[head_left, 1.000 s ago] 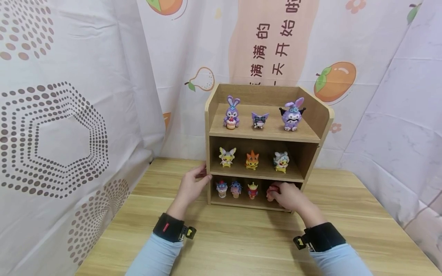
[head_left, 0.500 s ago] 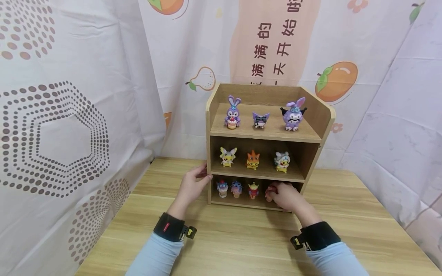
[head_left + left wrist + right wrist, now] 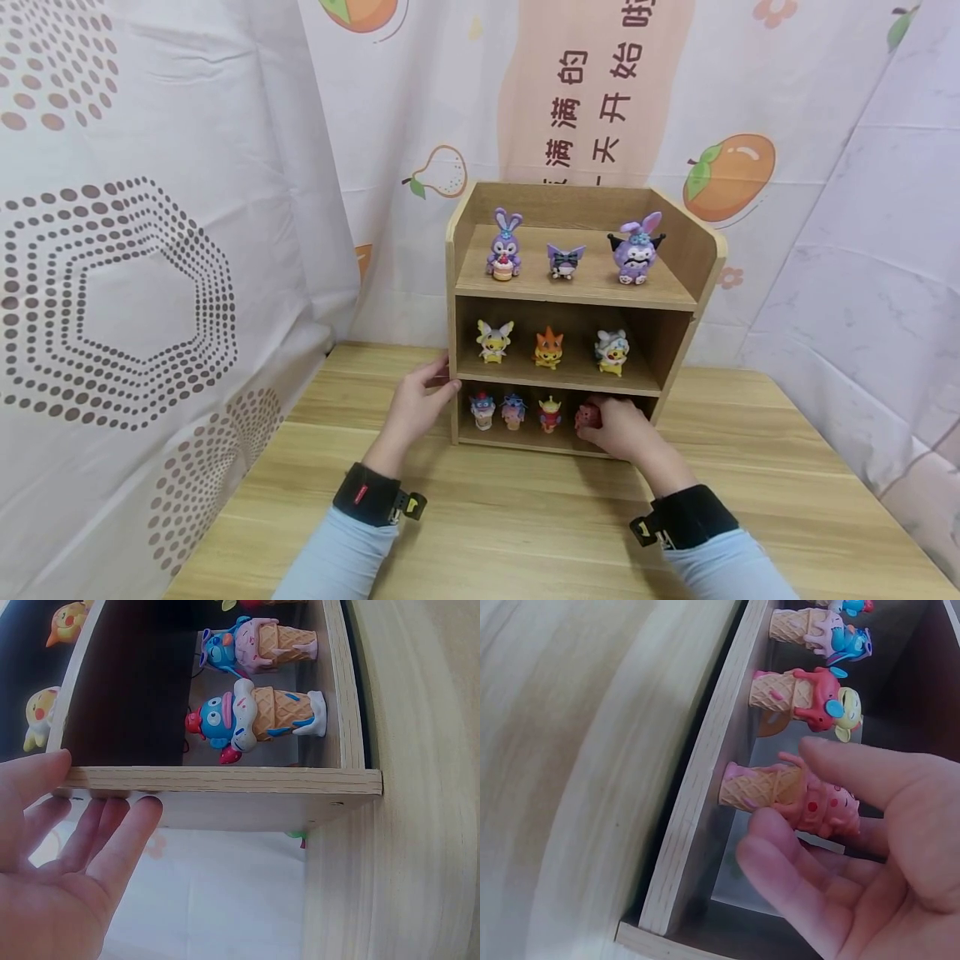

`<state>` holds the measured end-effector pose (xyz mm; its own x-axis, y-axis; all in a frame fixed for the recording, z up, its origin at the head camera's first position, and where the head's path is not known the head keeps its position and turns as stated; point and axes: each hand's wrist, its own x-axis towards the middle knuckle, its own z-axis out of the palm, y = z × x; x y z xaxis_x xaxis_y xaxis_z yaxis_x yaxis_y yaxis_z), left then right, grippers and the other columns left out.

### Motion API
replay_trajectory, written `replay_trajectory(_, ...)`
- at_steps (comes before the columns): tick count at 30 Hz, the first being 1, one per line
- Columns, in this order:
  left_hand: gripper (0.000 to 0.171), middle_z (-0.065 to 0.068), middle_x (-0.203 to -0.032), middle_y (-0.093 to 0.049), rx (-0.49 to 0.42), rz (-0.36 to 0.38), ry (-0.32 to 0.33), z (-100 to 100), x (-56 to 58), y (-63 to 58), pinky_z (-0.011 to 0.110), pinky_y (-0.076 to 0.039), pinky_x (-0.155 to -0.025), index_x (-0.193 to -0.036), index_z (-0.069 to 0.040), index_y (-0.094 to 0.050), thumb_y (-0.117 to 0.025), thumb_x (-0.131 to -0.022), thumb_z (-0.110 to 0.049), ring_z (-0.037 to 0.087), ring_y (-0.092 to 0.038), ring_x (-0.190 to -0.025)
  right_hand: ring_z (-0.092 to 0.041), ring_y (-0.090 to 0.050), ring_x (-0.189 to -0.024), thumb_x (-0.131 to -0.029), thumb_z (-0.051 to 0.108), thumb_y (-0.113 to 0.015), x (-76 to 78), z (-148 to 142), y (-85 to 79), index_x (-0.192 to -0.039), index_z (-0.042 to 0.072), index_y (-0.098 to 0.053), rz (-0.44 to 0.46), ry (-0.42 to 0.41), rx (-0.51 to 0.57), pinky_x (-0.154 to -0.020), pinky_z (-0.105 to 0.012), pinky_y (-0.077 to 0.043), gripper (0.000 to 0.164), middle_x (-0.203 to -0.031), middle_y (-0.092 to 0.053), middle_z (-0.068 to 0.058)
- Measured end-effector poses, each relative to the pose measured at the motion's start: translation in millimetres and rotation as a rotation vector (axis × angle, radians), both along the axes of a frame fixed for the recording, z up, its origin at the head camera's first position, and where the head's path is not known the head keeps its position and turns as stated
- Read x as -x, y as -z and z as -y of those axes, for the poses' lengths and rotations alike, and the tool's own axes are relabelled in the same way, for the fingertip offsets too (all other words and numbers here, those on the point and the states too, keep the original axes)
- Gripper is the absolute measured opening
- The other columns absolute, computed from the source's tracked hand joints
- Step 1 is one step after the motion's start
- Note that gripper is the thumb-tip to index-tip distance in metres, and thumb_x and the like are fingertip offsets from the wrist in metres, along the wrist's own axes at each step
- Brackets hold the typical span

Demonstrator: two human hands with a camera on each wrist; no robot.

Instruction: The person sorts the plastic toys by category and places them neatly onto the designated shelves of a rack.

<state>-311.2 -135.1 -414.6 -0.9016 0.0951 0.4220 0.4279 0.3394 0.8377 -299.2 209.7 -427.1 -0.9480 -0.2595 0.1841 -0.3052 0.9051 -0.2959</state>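
Note:
A small wooden shelf (image 3: 570, 297) with three levels stands on the table. My right hand (image 3: 627, 427) reaches into its bottom level. Thumb and fingers are around a pink ice-cream-cone figurine (image 3: 826, 806), which stands upright at the right end of the row. To its left are a red cone figurine (image 3: 550, 415), a blue-and-pink one (image 3: 513, 412) and a blue one with a red hat (image 3: 482, 412). My left hand (image 3: 414, 406) rests against the shelf's left side; in the left wrist view its thumb lies at the front edge and fairly straight fingers touch the outer panel.
Purple rabbit-eared figurines (image 3: 503, 246) and a smaller purple one (image 3: 564, 262) stand on top. The middle level bears a grey-and-yellow figurine (image 3: 492, 342), an orange one (image 3: 548, 348) and a white-hooded one (image 3: 611, 352). Printed curtains (image 3: 390, 100) hang behind and beside the table (image 3: 517, 517).
The pink figurine has shifted slightly left and turned in my right hand, so more of it shows. My left hand keeps its place on the shelf side.

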Motion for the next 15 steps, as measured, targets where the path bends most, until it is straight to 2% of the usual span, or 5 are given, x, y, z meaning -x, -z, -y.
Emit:
replay_trajectory(5, 0.049, 0.009, -0.116, -0.061, 0.006, -0.011, 0.001, -0.7, 0.5, 0.7, 0.032, -0.056, -0.079, -0.135, -0.008, -0.053, -0.069, -0.089, -0.014, 0.019, -0.059, -0.099, -0.025, -0.056, -0.075, -0.082, 0.026, -0.075, -0.6, -0.3, 0.0, -0.116, -0.001, -0.06, 0.013, 0.011, -0.009, -0.066, -0.046, -0.05, 0.045, -0.089, -0.063, -0.013)
replay_trajectory(15, 0.05, 0.01, -0.116, -0.061, 0.013, -0.02, 0.002, -1.8, 0.9, 0.9, 0.031, -0.056, -0.08, -0.135, -0.007, -0.052, -0.069, -0.089, -0.013, 0.019, -0.059, -0.099, -0.021, -0.05, -0.066, -0.084, 0.021, -0.072, -2.5, -2.0, -0.7, -0.109, 0.003, -0.061, 0.002, 0.023, -0.034, -0.06, -0.041, -0.046, 0.033, -0.077, -0.057, -0.006)
